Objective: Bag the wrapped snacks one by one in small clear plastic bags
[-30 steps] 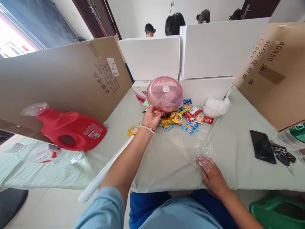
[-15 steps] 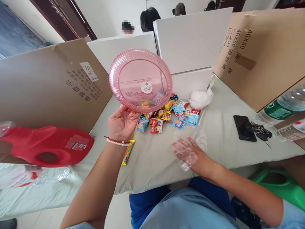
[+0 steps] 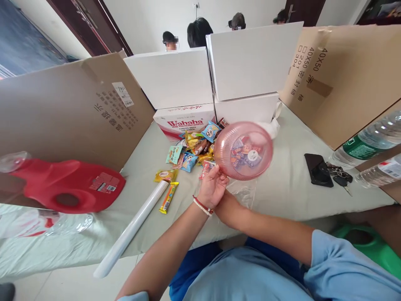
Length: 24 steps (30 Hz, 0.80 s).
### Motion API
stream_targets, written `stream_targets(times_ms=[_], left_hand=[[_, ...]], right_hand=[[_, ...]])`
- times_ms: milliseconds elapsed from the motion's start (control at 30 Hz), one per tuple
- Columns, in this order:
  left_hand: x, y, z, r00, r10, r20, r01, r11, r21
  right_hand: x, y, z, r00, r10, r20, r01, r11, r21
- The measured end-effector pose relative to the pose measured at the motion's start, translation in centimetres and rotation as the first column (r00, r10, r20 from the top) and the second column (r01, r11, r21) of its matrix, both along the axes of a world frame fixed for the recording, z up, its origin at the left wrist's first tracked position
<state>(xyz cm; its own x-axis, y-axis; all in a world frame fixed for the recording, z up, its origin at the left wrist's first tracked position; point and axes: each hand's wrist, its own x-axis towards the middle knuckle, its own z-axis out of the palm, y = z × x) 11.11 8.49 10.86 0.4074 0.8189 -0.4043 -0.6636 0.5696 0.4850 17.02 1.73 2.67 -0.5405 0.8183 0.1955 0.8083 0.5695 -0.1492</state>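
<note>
**Pink plate held up above the snack pile**

Pink plate [image 3: 243, 151], transparent with a ribbed rim, is tilted up on its edge above the tabletop [image 3: 291, 188], and the left hand [image 3: 213, 187] grips it at the lower left rim with the fingers closed on it. This wrist wears a bracelet of red and white beads. The right hand is hidden behind the left wrist, so I cannot tell if it is open or closed; only its forearm shows, crossing under the left one. A crumpled clear plastic film [image 3: 242, 195] lies on the tabletop just beside the hands.

Behind the plate there is a pile of small snack packets [image 3: 192, 150], and some of them show through the plate. One long yellow packet [image 3: 168, 197] lies apart, next to a white roll [image 3: 131, 229] that reaches over the front edge. A red detergent jug [image 3: 67, 186] lies on its side at the left. A black phone [image 3: 318, 169] with keys [image 3: 341, 179] is at the right, near water bottles [image 3: 366, 146]. Cardboard sheets and white boxes stand around the tabletop.
</note>
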Motion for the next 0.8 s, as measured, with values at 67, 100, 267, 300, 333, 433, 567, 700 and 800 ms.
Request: stream_targets(times_ms=[67,100,267,300,333,433,567,700,800], left_hand=[[-0.6,1.2,-2.5,0.999,0.036,-0.024,-0.037,0.998,-0.045],[-1.1,1.6,-3.4,0.998,0.048,-0.03,-0.05,0.997,-0.056],[-3.8,1.4,-5.0,1.0,0.026,0.013,-0.025,0.998,-0.064],[-4.1,1.0,-5.1,0.999,0.002,0.035,0.0,0.999,-0.053],[-4.3,0.5,-5.3,0.998,-0.03,0.055,0.032,0.999,-0.04],[-4.4,-0.7,-6.2,0.988,-0.142,0.058,0.143,0.99,-0.014],[-4.0,-1.3,-7.6,0.949,-0.133,-0.284,0.2,0.954,0.224],[-5.0,-2.1,-8.2,0.637,0.222,-0.738,0.415,0.708,0.571],[-6.5,-3.0,-8.6,0.145,0.559,-0.817,0.759,0.466,0.454]], right_hand=[[0.5,-1.9,0.8,0.999,-0.046,0.026,0.047,0.999,-0.021],[1.1,-2.9,1.4,0.998,-0.055,0.017,0.056,0.998,-0.025],[7.9,-5.1,5.2,0.914,-0.084,-0.397,0.117,0.991,0.058],[9.8,-4.6,5.7,0.83,-0.195,-0.522,0.267,0.961,0.066],[11.6,-3.9,6.0,0.708,-0.298,-0.64,0.415,0.909,0.035],[15.8,-1.9,6.1,0.304,-0.397,-0.866,0.426,0.87,-0.249],[17.7,-2.8,6.7,-0.053,-0.483,-0.874,-0.007,0.875,-0.484],[20.0,-7.1,10.3,-0.175,-0.487,-0.856,0.105,0.855,-0.508],[23.9,-8.7,13.7,-0.075,-0.425,-0.902,0.357,0.833,-0.423]])
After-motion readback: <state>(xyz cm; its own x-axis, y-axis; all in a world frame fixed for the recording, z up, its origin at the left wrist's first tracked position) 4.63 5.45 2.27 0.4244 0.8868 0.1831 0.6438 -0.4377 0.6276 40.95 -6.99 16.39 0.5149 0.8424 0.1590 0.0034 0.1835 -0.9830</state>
